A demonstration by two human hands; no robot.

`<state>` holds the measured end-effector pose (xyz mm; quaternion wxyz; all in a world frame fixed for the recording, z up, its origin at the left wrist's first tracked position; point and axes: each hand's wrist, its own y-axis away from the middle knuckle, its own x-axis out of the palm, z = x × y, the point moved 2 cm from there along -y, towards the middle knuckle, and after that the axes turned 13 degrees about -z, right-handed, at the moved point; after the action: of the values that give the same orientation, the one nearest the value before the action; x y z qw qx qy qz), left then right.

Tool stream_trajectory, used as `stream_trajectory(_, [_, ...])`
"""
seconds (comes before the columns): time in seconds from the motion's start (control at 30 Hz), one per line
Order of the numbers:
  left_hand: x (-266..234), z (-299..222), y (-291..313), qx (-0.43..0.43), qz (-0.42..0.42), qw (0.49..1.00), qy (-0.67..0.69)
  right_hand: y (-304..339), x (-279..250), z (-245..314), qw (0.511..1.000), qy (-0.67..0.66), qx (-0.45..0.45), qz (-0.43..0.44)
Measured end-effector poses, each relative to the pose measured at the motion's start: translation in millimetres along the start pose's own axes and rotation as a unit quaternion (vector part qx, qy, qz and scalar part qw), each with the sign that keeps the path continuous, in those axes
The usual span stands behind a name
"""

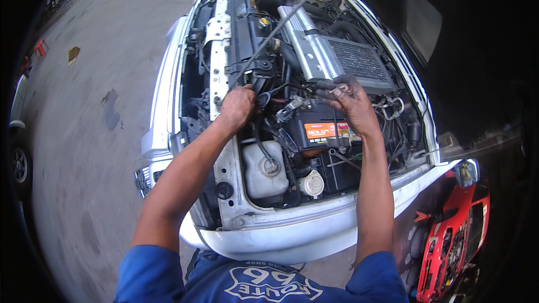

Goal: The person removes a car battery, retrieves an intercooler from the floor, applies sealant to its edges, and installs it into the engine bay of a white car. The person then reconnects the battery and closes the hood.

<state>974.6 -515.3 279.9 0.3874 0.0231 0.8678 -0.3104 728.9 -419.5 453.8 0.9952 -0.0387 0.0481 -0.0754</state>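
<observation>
My left hand [238, 105] is closed at the front of the engine bay, beside the white radiator support [219, 50]. Whatever its fingers grip is hidden beneath them. The lower end of a thin hood prop rod [269, 37] comes down close to that hand. Over the black battery [300, 120] with its orange label, my right hand [348, 101] has dark, greasy fingers drawn together in a pinch. Something small seems to be between them, too small to name. Below this hand, a wrench [343, 160] lies near the battery's near side.
A white plastic reservoir [264, 171] and a pale round cap [311, 184] sit near the white fender [281, 241]. Beyond my right hand is a silver finned intercooler [359, 59]. The raised hood darkens the right side. A red car body part [455, 235] stands lower right.
</observation>
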Motion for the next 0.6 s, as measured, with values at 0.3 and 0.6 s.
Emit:
stream_trajectory(0.3, [9, 4, 2, 0.015, -0.043, 0.999, -0.02, -46, 95, -63, 0.938, 0.307, -0.129, 0.095])
stream_trajectory(0.6, [2, -3, 2, -0.002, -0.045, 0.998, -0.036, -55, 115, -86, 0.82, 0.52, -0.21, 0.112])
